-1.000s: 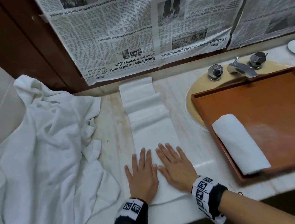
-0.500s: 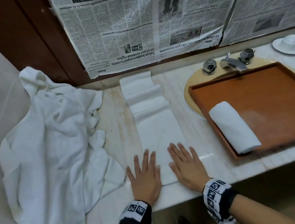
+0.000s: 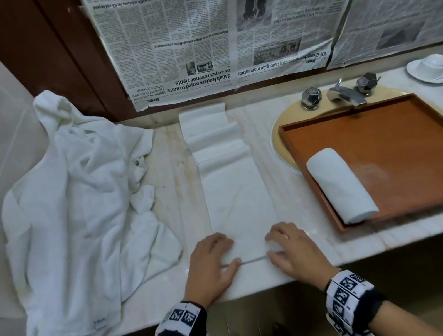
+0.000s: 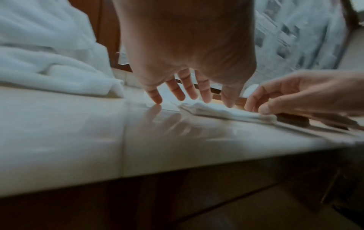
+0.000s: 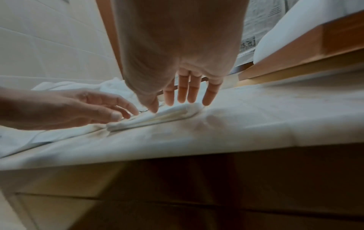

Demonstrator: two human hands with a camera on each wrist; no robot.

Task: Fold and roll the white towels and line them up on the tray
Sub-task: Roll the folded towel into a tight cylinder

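A long folded white towel (image 3: 236,194) lies as a strip on the marble counter, its far end in loose pleats. My left hand (image 3: 215,259) and right hand (image 3: 289,247) sit at its near end, fingers curled on top and thumbs at the near edge, pinching it. In the wrist views the towel's end (image 5: 157,118) is bunched up slightly under the fingertips (image 4: 204,98). One rolled towel (image 3: 340,186) lies at the left of the brown wooden tray (image 3: 415,141), which sits over the basin.
A big heap of loose white towels (image 3: 76,215) covers the counter's left side and hangs over its front. A faucet (image 3: 345,92) stands behind the tray, a cup and saucer (image 3: 432,68) at far right. Newspaper (image 3: 219,21) covers the wall behind.
Both hands slid back toward the counter's front edge along the strip. Their flat fingers have curled, and the thumbs have come in at the towel's near edge.
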